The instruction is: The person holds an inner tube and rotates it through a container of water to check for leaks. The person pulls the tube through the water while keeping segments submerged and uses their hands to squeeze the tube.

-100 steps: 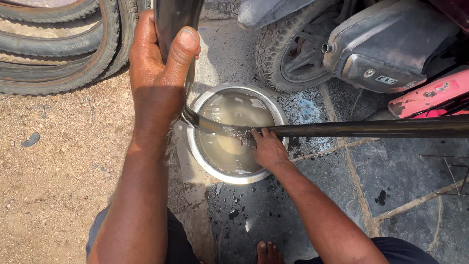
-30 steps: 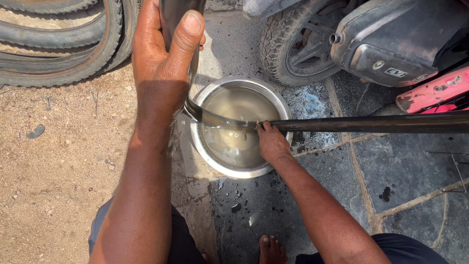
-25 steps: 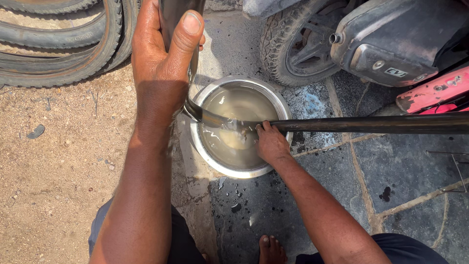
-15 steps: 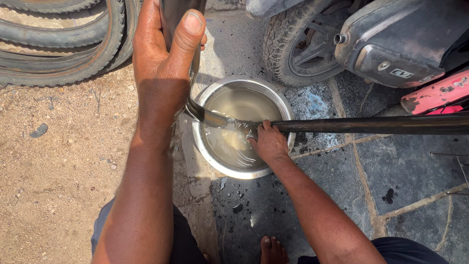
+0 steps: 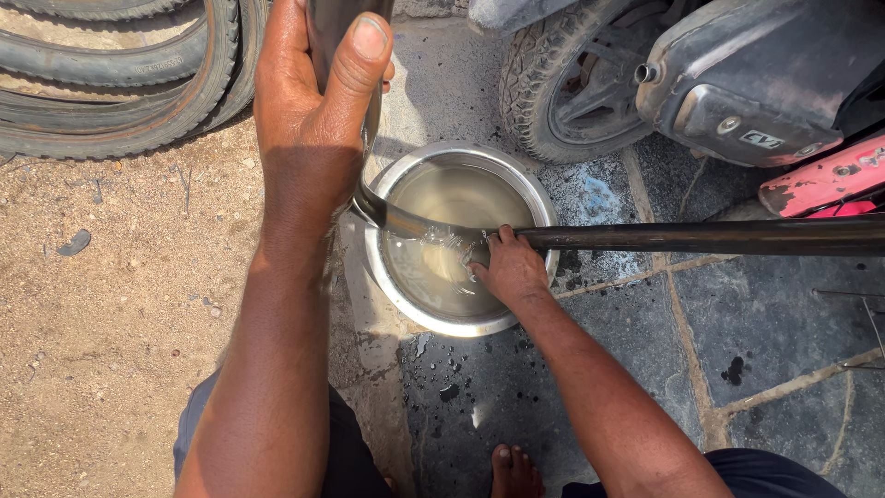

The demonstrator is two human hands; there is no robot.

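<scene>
A black rubber inner tube (image 5: 701,236) runs from the right edge into a round metal basin (image 5: 396,300) of cloudy water, bends there and rises up toward the top. My left hand (image 5: 313,101) is raised high and grips the upright part of the tube, thumb pressed on it. My right hand (image 5: 507,270) holds the tube down at the basin's right side, fingers in the water.
Worn tyres (image 5: 120,74) lie on the dirt at the top left. A motorbike's rear wheel (image 5: 562,83) and dark body panel (image 5: 765,74) stand at the top right, with a pink part (image 5: 820,180) below. Wet stone paving (image 5: 756,341) spreads right; my bare toes (image 5: 512,466) show below.
My right hand has shifted slightly left along the tube in the water, and the water ripples. My left hand keeps its hold up high.
</scene>
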